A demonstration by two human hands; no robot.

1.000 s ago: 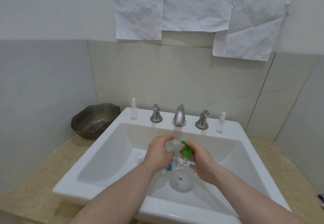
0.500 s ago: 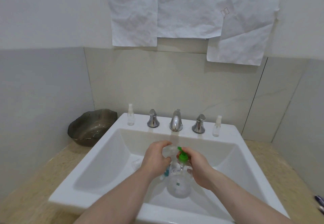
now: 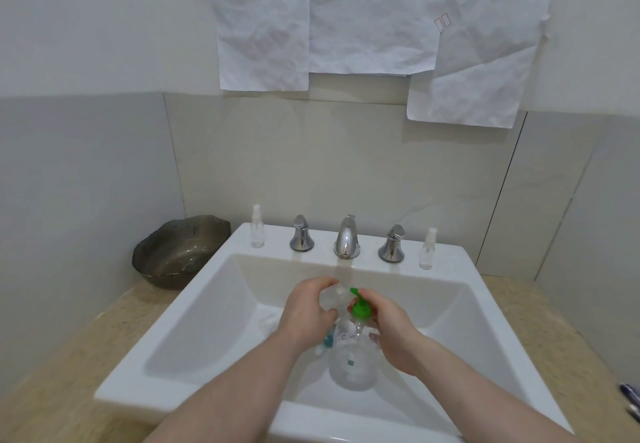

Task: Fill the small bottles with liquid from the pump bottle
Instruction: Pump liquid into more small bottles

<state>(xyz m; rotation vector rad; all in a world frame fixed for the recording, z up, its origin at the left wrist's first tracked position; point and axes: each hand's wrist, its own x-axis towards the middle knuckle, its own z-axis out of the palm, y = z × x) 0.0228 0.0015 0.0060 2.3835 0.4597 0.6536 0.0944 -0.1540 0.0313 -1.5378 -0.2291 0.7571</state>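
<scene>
Clearly the filling is in its middle stretch, with one small clear plastic bottle (image 3: 334,298) held tilted over the white ceramic sink basin (image 3: 221,307), its mouth close to the nozzle of the clear round pump bottle with the green pump head (image 3: 353,363). The left hand (image 3: 306,314) has its fingers curled round that small bottle, while the right hand (image 3: 388,324) grips the pump bottle's neck with a finger on top of the green head, seemingly ready to press. How much liquid the held bottle has taken cannot be told. Two more small clear spray bottles stand capped on the sink's back ledge, one at the left (image 3: 257,227) and one at the right (image 3: 427,249), outside the chrome tap handles; whether they are full is unclear, so they may yet need filling.
</scene>
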